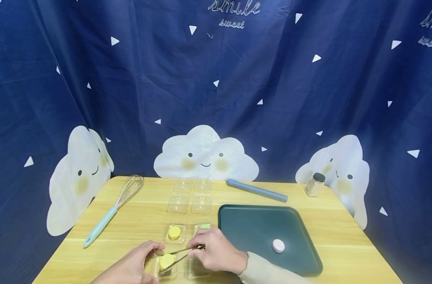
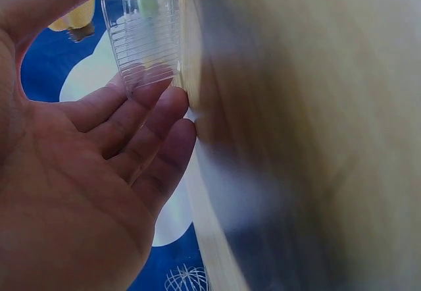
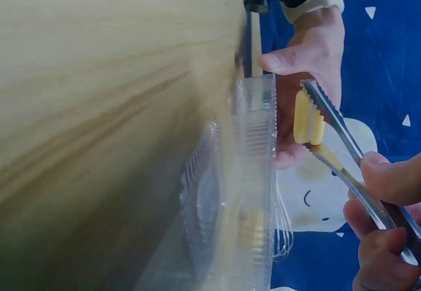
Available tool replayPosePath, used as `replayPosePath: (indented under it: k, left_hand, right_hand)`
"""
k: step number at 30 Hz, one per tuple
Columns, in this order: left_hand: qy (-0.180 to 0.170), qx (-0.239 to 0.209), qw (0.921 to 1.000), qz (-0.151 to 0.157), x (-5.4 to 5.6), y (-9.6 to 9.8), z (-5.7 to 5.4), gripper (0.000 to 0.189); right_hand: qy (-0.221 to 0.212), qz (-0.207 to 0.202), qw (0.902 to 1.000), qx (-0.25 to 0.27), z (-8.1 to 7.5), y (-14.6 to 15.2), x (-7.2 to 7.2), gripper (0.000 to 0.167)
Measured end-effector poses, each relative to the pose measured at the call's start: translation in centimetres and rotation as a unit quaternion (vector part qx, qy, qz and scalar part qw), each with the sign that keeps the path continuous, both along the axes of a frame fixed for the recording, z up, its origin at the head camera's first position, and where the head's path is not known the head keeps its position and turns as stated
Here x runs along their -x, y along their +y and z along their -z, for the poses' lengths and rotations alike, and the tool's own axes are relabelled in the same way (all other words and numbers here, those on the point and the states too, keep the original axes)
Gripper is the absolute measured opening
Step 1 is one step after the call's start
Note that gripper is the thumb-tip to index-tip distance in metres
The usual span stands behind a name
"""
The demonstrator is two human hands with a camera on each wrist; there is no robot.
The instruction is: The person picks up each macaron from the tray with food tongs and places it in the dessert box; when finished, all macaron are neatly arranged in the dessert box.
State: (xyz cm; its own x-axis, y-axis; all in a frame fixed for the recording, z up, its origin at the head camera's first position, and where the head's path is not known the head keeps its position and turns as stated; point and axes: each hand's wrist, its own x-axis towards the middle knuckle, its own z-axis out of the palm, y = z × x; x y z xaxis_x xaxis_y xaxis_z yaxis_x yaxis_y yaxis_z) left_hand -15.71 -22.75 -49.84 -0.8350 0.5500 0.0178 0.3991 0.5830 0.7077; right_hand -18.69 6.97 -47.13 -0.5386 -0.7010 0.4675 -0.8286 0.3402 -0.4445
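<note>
My right hand (image 1: 219,250) grips metal tongs (image 3: 342,172), fingers and thumb curled round their arms. Between the tong tips is a yellow macaron (image 1: 167,262), over the near left compartment of a clear plastic box (image 3: 256,172). In the right wrist view it shows above the box's rim. My left hand (image 1: 134,264) is at the near left end of the box, its fairly straight fingers touching the side, as the left wrist view shows. Another yellow macaron (image 1: 174,232) sits in a farther left compartment. A green macaron (image 1: 205,226) is partly hidden behind my right hand.
A dark green tray (image 1: 251,221) on the right bears one pale pink macaron (image 1: 278,245). Clear empty compartments (image 1: 189,203) extend behind the filled ones. A whisk (image 1: 109,215) lies left, a blue-grey rod (image 1: 256,190) at the back, and a dark-lidded jar (image 1: 314,184) back right.
</note>
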Motion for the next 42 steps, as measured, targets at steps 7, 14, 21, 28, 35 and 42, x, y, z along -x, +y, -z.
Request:
replayPosePath:
  k: [7, 14, 21, 28, 35, 42]
  left_hand:
    - [-0.011, -0.002, 0.9999, -0.003, 0.0, 0.0, 0.0, 0.072]
    - [-0.007, 0.004, 1.0000, -0.005, 0.0, 0.1, -0.1, 0.070]
    - [-0.003, 0.001, 1.0000, -0.003, -0.1, 0.1, -0.1, 0.071]
    - [0.001, -0.002, 1.0000, -0.007, -0.1, 0.2, -0.1, 0.072]
    - [0.002, -0.004, 1.0000, -0.007, 0.1, 0.1, -0.1, 0.073]
    - [0.001, 0.003, 1.0000, -0.009, 0.1, 0.0, -0.1, 0.076]
  right_hand:
    - [0.018, 0.014, 0.9993, -0.029, 0.5, -0.5, 0.0, 0.008]
    - [0.029, 0.013, 0.9981, -0.052, 1.0, -0.7, 0.0, 0.009]
    - [0.040, 0.019, 0.9966, -0.070, 1.0, -0.8, 0.0, 0.007]
    - [0.046, 0.027, 0.9942, -0.094, 0.8, -1.1, -0.1, 0.008]
    - [0.042, 0.023, 0.9935, -0.104, 0.5, -1.0, -0.2, 0.009]
    - [0.035, 0.019, 0.9932, -0.109, 0.5, -0.9, -0.1, 0.011]
